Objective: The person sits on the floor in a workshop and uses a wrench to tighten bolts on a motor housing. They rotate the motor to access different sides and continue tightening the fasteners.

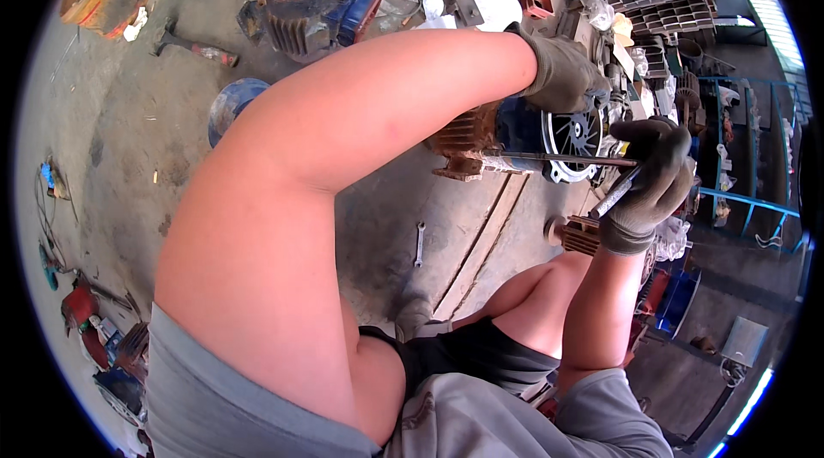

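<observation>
Right grip (654,175) clamps long rod (558,157); motor (549,132) just left.

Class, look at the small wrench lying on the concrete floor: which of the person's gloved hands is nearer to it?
Right. The right hand, gripping a long thin rod, is up and to the right of the wrench. The left hand rests on top of the blue motor, farther up.

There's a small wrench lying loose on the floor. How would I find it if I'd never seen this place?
Start at the blue electric motor that the gloved left hand steadies and the right hand works on with a long rod. Look down to the bare concrete floor beneath it, left of the wooden plank. The wrench lies there alone: small, silver, upright in the picture.
</observation>
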The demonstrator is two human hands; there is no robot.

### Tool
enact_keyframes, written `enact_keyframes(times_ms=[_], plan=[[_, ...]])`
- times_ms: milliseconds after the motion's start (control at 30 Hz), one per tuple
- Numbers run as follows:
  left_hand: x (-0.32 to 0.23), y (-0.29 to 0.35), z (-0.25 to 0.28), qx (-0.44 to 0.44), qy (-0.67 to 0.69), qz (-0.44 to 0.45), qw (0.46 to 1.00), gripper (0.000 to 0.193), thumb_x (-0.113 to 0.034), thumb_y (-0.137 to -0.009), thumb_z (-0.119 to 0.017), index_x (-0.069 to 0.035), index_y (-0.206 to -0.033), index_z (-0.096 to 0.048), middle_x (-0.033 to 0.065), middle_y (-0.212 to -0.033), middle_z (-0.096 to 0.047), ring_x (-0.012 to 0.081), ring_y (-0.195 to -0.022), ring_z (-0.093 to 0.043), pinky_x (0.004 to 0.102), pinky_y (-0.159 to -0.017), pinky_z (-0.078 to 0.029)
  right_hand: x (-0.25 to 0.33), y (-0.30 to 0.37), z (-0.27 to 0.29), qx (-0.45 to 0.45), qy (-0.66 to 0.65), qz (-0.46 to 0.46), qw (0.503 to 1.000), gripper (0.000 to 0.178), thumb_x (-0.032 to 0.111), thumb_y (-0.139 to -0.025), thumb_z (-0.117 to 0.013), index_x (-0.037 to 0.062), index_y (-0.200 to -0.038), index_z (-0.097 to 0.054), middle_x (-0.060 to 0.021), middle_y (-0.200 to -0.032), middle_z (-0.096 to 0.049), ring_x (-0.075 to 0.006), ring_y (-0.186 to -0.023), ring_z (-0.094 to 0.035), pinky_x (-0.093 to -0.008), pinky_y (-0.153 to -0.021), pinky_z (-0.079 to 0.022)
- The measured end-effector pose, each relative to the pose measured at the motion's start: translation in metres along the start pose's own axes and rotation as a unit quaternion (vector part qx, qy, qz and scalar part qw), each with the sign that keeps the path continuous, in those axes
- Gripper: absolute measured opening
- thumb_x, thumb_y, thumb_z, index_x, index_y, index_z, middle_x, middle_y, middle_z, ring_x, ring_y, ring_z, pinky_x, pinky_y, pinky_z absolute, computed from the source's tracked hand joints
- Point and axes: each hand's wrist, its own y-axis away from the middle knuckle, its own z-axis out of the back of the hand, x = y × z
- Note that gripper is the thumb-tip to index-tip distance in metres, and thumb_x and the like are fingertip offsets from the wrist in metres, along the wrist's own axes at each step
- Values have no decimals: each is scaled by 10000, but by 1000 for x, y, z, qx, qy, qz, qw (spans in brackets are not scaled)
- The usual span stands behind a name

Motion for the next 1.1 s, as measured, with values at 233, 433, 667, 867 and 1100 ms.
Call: enact_keyframes(times_ms=[233,433,667,867,1100], plan=[[-11,2,2,-17,-31,4,999,573,-377,-1091,-624,-160,-1620,-602,169,-1546,-674,384,-1503,-523,527,-1298,-383,-25,-27,45,211,140,245,936,720,716,-1106,-443,82,-1258,-747,-136,-1028,-707,-390,-961,-662,-530,-908,-512],[7,-2,-9,-13,-71,15,997,533,-386,-1083,-629,-134,-1552,-646,148,-1552,-680,393,-1475,-565,522,-1273,-401,63,-32,44,299,115,-140,937,517,503,-1155,-623,7,-1219,-756,-124,-715,-647,-293,-633,-674,-442,-623,-531],[-2,4,-7,-36,-56,-2,998,601,-347,-1080,-668,-110,-1624,-574,214,-1537,-647,414,-1518,-520,539,-1312,-364,45,-58,89,401,21,-3,916,259,75,-979,-716,-26,-1207,-787,-195,-887,-760,-303,-768,-736,-426,-702,-559],[-30,12,-3,-78,-117,5,990,530,-354,-1089,-656,-94,-1548,-617,169,-1525,-664,400,-1403,-616,537,-1219,-438,41,-52,179,323,26,-30,946,423,338,-1020,-774,-58,-1164,-810,-152,-964,-812,-231,-792,-737,-358,-716,-562],[-102,25,-31,-97,-282,216,930,660,-588,-1111,-564,-45,-1474,-658,166,-1223,-725,369,-1055,-734,513,-915,-567,-84,123,187,-168,-99,-316,929,376,325,-1144,-685,-19,-1191,-827,47,-851,-667,-28,-722,-502,-232,-671,-358]])
